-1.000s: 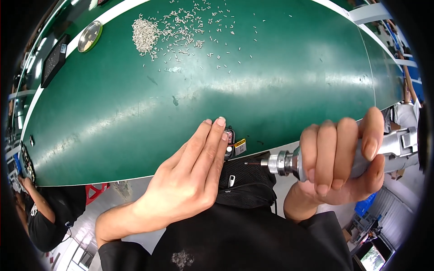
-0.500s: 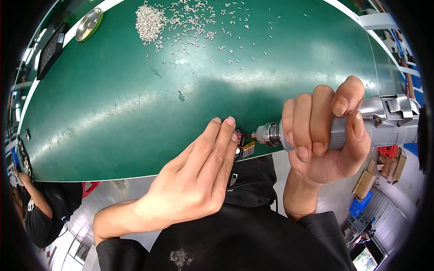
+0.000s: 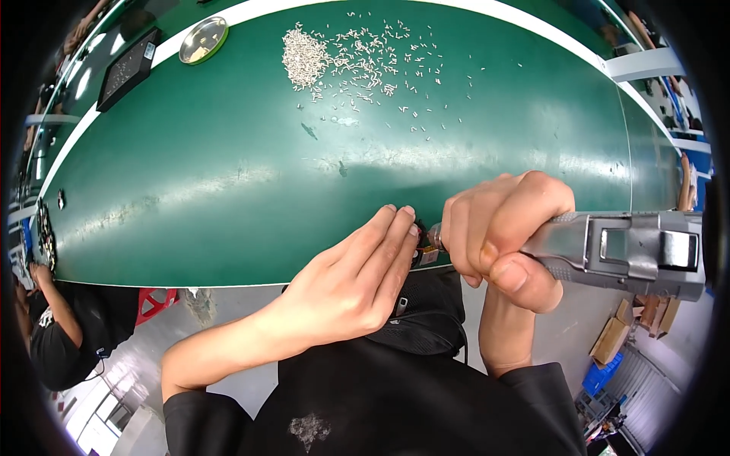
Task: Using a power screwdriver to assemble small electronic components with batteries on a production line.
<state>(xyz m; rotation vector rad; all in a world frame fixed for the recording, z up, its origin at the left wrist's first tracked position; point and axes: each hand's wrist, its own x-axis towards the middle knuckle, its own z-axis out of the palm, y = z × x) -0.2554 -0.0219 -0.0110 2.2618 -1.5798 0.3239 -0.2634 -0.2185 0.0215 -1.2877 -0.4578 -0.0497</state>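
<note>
Fingers of my left hand pin a small part at the green table's near edge, my right hand grasps the grey driver against it, fastening apparently unfinished; loose screws lie far.

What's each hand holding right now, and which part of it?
The right hand grips a grey power tool around its front barrel. The left hand presses its fingers on a small part at the table edge; its hold can't be told.
</note>
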